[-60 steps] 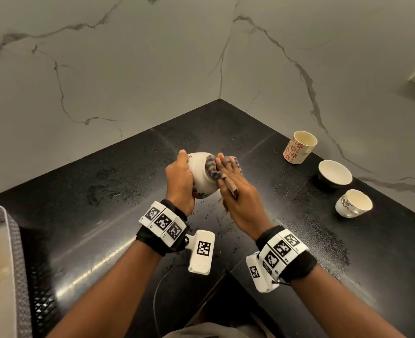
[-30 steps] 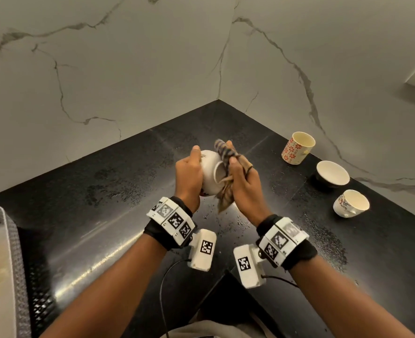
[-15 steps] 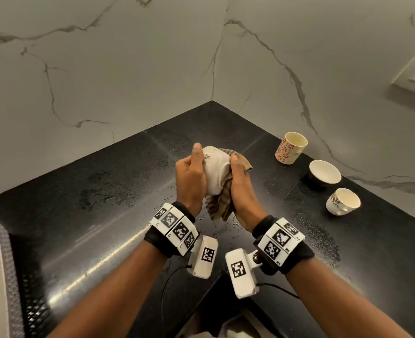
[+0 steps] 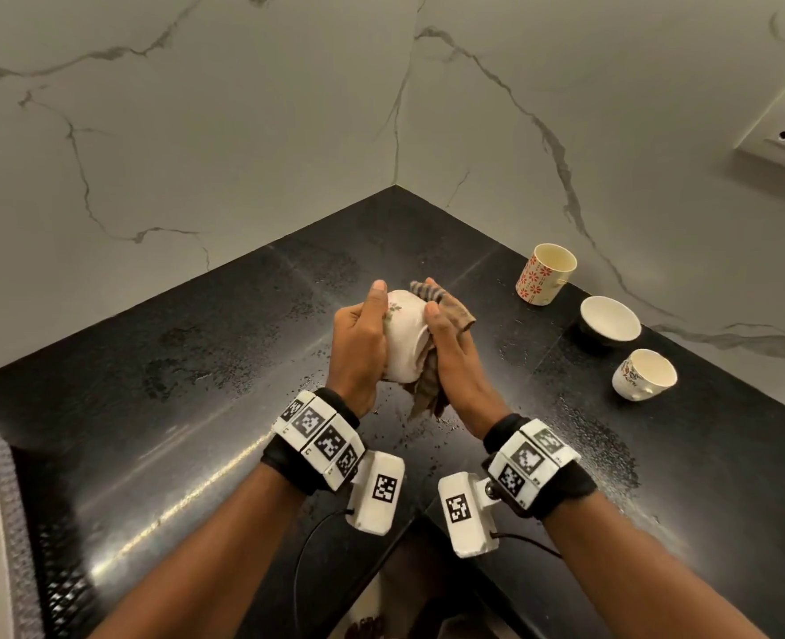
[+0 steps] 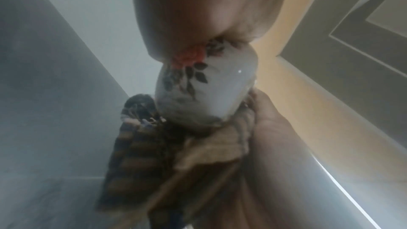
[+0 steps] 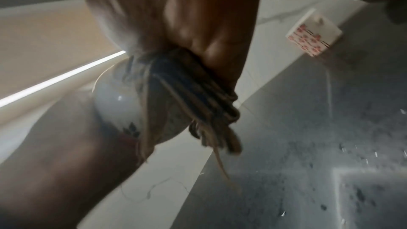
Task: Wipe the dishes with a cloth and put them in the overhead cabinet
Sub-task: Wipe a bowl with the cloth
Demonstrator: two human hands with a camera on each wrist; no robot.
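Cup (image 4: 403, 341) in left grip (image 4: 358, 348) | right grip (image 4: 453, 357) clutches cloth (image 4: 430, 385) against cup

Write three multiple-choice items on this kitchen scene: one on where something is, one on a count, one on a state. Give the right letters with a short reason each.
1. Where does the red-flowered mug stand?
A. in a sink
B. on the black countertop near the marble wall
C. inside a cabinet

2. How many dishes stand on the countertop, apart from the one in the hands?
A. one
B. three
C. five

3. What is happening to the floral cup?
A. it lies untouched on the counter
B. it is held by the left hand while the right hand presses a striped cloth against it
C. it is stacked in a bowl

Answers: 1 B, the head view shows it on the counter by the wall. 2 B, the mug, a white bowl and a small floral cup. 3 B, both hands close round the cup and cloth above the counter.
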